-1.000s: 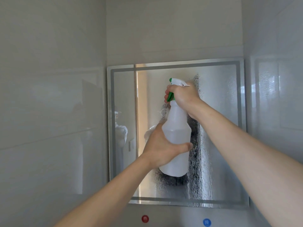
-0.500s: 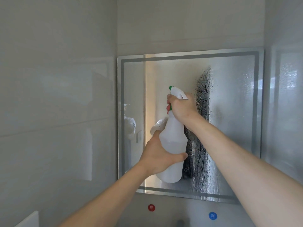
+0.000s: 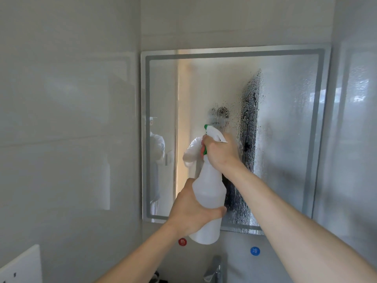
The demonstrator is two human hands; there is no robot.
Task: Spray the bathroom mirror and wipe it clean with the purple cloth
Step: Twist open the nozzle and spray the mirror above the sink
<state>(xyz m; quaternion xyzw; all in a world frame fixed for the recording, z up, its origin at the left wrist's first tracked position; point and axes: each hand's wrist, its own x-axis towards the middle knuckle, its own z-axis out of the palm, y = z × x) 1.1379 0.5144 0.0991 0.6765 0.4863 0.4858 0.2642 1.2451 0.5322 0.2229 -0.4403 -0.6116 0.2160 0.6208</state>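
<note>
One spray bottle [image 3: 208,203] and two hands were before one wet mirror [image 3: 285,139]. Left hand [image 3: 191,211] fingers wrapped its body; right hand [image 3: 220,154] fingers curled round the trigger head.

Glossy grey wall tiles [image 3: 67,119] (reflective), chrome faucet [image 3: 214,270]

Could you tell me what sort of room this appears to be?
Most likely a bathroom: a framed wall mirror wet with spray hangs on glossy tiled walls, with red and blue hot and cold markers below it and a metal tap at the bottom edge.
</note>
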